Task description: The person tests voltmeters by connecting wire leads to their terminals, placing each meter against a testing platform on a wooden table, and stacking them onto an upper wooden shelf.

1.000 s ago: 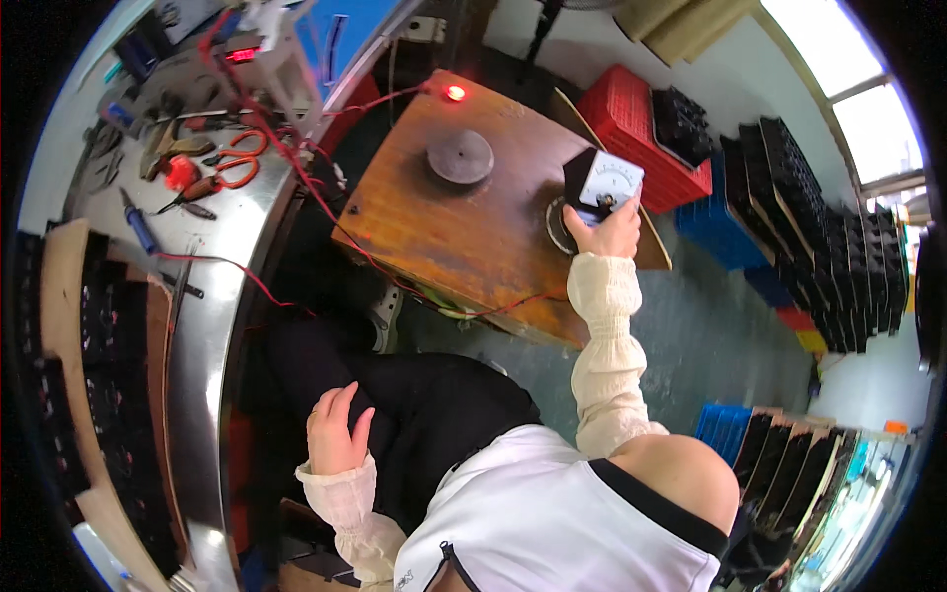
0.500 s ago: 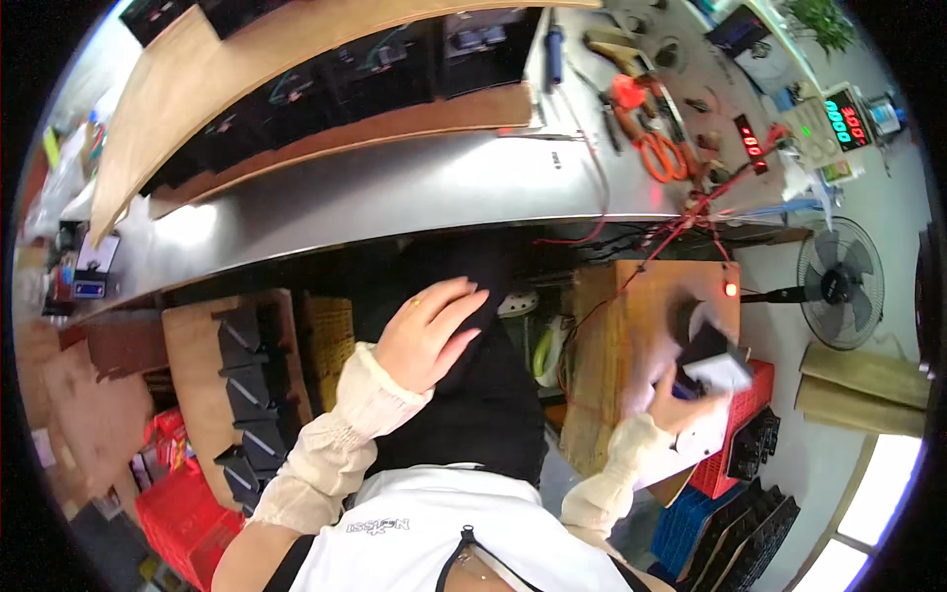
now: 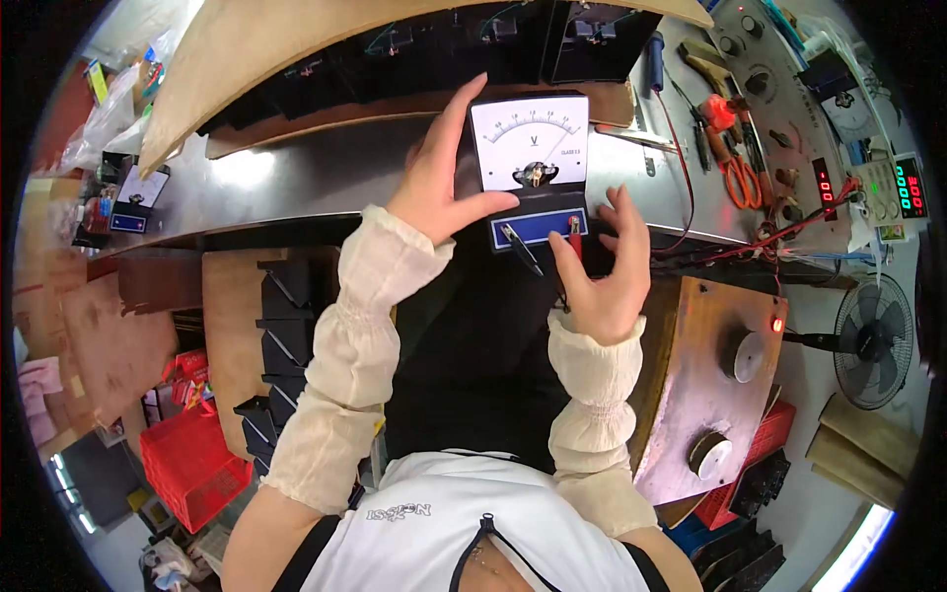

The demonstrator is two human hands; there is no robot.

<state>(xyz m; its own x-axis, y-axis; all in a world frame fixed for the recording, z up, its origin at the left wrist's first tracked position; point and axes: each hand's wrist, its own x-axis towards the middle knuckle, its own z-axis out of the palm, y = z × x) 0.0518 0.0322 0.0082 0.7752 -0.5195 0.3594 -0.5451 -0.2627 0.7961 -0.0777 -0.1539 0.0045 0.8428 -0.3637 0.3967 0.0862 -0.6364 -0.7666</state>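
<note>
An analog panel voltmeter (image 3: 534, 148) with a white scale face and a black-and-blue lower part stands at the metal bench's front edge. My left hand (image 3: 431, 183) is open along its left side, thumb at the meter's lower front and index finger stretched past the upper corner. A black clip (image 3: 522, 250) sits at the left terminal on the blue strip, a red clip (image 3: 576, 239) at the right one. My right hand (image 3: 607, 271) is beside the red clip, thumb and fingers apart; its thumb tip comes close to that clip.
Behind the meter, a wooden shelf (image 3: 296, 59) holds several black meter housings. Orange-handled scissors (image 3: 742, 185) and other tools lie on the right. A metal-topped box (image 3: 705, 395) with two round posts stands low right, near a fan (image 3: 873, 331). A red crate (image 3: 192, 464) is low left.
The meter my right hand held over the metal-topped box is now at the bench edge, with clips at its terminals. Both hands have moved up to it, and the view has shifted left.
</note>
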